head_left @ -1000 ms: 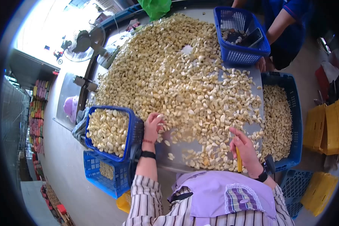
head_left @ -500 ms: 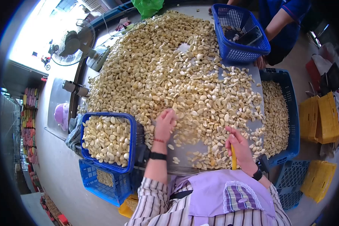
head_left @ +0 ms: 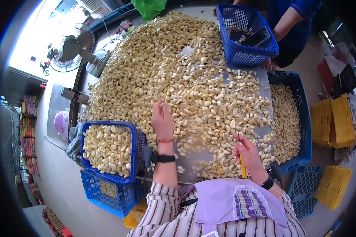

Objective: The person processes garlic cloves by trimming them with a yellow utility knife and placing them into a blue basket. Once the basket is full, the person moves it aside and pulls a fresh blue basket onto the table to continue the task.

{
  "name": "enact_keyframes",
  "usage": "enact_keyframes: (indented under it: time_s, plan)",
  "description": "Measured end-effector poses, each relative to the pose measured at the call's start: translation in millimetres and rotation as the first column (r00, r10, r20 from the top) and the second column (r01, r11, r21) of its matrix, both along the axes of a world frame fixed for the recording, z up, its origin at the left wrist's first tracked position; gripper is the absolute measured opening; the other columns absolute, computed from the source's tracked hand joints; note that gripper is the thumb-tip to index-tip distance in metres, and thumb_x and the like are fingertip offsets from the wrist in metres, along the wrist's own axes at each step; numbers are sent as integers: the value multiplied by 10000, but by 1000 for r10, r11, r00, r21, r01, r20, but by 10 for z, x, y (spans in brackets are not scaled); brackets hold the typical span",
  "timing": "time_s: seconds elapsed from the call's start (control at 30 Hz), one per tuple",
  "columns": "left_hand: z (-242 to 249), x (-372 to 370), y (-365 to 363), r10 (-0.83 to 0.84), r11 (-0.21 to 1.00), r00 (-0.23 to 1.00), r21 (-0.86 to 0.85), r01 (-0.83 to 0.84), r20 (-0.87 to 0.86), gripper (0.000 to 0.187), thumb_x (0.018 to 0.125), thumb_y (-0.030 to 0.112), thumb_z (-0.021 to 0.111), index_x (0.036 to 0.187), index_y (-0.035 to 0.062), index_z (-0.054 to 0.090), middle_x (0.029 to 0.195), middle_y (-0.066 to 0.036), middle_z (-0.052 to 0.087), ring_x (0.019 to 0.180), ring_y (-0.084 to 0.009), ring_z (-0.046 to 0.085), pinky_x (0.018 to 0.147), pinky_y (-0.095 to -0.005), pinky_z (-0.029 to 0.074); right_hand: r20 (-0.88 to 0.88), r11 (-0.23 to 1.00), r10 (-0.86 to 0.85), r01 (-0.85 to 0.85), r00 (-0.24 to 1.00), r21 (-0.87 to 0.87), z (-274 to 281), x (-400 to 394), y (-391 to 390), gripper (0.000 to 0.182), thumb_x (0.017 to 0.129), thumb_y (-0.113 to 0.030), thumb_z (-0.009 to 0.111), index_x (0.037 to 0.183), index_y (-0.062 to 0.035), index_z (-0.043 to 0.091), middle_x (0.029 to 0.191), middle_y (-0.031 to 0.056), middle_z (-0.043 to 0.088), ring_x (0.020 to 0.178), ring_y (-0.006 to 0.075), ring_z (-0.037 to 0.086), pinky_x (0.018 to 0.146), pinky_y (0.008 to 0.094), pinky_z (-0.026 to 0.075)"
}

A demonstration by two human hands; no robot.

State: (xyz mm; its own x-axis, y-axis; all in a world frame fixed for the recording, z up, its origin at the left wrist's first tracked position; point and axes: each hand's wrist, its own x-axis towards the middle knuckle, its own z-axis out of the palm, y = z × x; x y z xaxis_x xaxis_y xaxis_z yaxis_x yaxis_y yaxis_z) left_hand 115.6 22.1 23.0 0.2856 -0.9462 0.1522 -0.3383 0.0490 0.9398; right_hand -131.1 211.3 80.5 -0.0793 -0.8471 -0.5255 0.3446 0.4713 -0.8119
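Pale, bean-like pieces (head_left: 146, 67) lie in a wide heap over the metal table (head_left: 190, 160). My left hand (head_left: 162, 120) is over the near part of the heap, its fingers pointing away from me; whether a piece is between them is hidden. To the right, my right hand (head_left: 249, 155) is closed round a small tool with a yellow handle (head_left: 243, 166), its thin tip near the loose pieces. A blue basket (head_left: 134, 152) full of larger whole pieces stands left of my left forearm.
At the far right edge, a co-worker (head_left: 290, 27) stands beside a blue basket (head_left: 249, 53) holding dark items. A blue crate (head_left: 304, 118) of pieces stands right of the table. Yellow crates (head_left: 334, 122) are farther right, a fan (head_left: 71, 49) far left.
My left hand has moved left and away from me over the heap. My right hand stays in nearly the same place with the yellow-handled tool. The whole view has shifted slightly.
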Motion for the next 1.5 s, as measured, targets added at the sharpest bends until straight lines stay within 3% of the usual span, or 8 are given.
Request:
enact_keyframes:
  time_s: [0.1,0.17,0.4,0.97,1.1,1.17,1.2,1.5]
  plan:
    - [147,159,468,15,989,987,-148,9,159,266,952,190,520,1152,23,574,780,14,570,602,-46,479,527,-187,392,-39,1000,-12,12,999,16,-39,-81,20,368,963,-147,445,1315,-41,462,723,-3,539,486,41,450,459,171,389]
    - [431,214,923,119,973,854,231,1,-506,309,977,292,481,1163,58,558,693,46,491,505,-36,407,417,-176,320,-4,994,-112,112,994,14,-101,-145,18,358,965,-155,442,1306,-48,468,717,-6,539,470,39,444,442,168,380]
    - [516,742,1561,340,940,349,307,-148,-873,653,881,618,458,1177,42,543,614,47,411,451,-54,335,340,-178,259,25,999,-38,38,999,38,-175,11,-167,354,967,-214,474,1280,-49,490,705,-2,532,479,49,449,440,170,375]
    - [422,1729,1096,274,955,259,232,-182,-926,521,932,468,494,1112,-17,559,558,47,353,442,-48,344,298,-168,268,-11,999,-29,29,1000,41,-140,-61,-34,376,968,-238,493,1291,-46,486,715,8,543,501,43,452,476,169,386]
    - [492,1106,1053,159,950,806,309,31,-570,349,888,84,576,1220,-13,539,700,22,534,486,-19,409,383,-153,309,1,1000,-25,25,1000,14,-163,9,-51,387,968,-241,490,1300,-44,473,717,9,536,497,49,454,467,171,383]
    - [184,829,955,-83,989,994,127,73,77,218,851,56,621,1056,-14,644,823,-24,627,624,-124,565,555,-256,450,-6,1000,-19,19,1000,13,-145,56,-44,397,968,-243,488,1310,-44,460,715,11,534,490,54,456,462,170,384]
    - [242,666,854,-201,976,909,1,216,365,198,825,76,652,1014,16,662,826,-79,639,683,-212,598,598,-302,476,-11,1000,1,-1,1000,11,-114,74,-35,400,967,-244,490,1311,-42,460,720,11,536,493,52,455,467,170,386]
    - [-208,-117,337,-484,869,414,366,334,771,232,821,286,619,798,57,651,781,-137,617,746,-340,618,635,-446,489,-43,997,-79,77,996,-31,-80,92,120,387,970,-244,488,1306,-52,482,733,6,525,504,37,455,465,171,383]
